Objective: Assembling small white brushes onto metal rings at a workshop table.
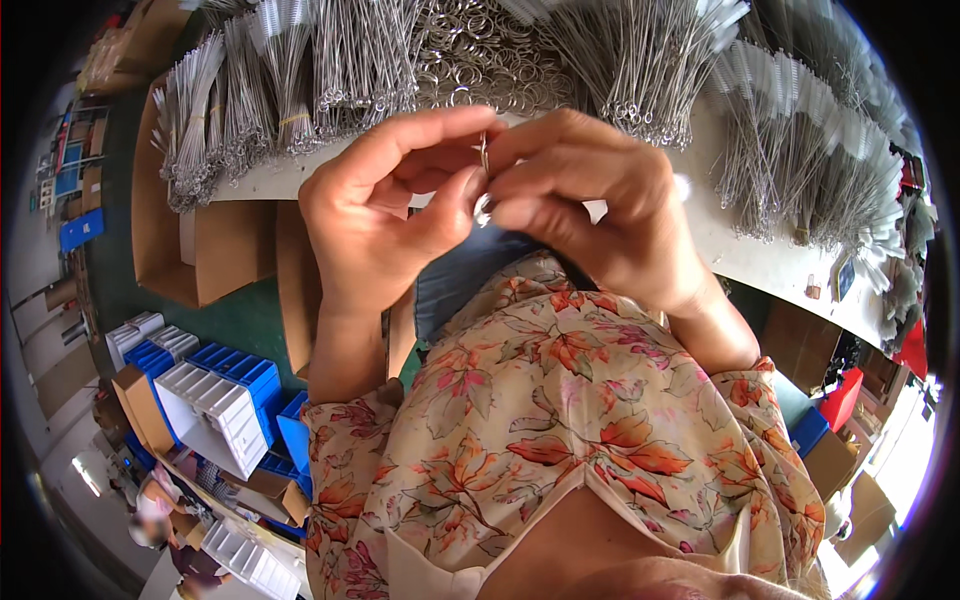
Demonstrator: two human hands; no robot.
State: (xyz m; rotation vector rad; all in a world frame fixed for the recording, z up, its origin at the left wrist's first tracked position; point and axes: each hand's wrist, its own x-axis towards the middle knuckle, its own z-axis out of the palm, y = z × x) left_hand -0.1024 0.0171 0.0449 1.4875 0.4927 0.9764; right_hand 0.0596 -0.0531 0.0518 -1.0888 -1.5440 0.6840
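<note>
Just in front of the table edge, my two hands meet and pinch a small metal ring (485, 157), seen nearly edge-on. My left hand (385, 200) grips it from the left between thumb and fingers. From the other side my right hand (595, 190) closes on it with thumb and bent fingers. A small shiny metal piece (483, 210) shows below the ring, between the thumb tips; its kind is too small to make out. Beyond the hands lies a heap of loose metal rings (490, 55). Thin wire brushes (365, 60) with looped ends are bunched to its left.
More wire brushes (650, 70) lie in bundles right of the rings, others (810, 150) farther right on the white table (745, 245). Cardboard boxes (235, 250) stand under the left side. Blue and white plastic crates (215, 410) are stacked at lower left; a person (160, 500) is beyond.
</note>
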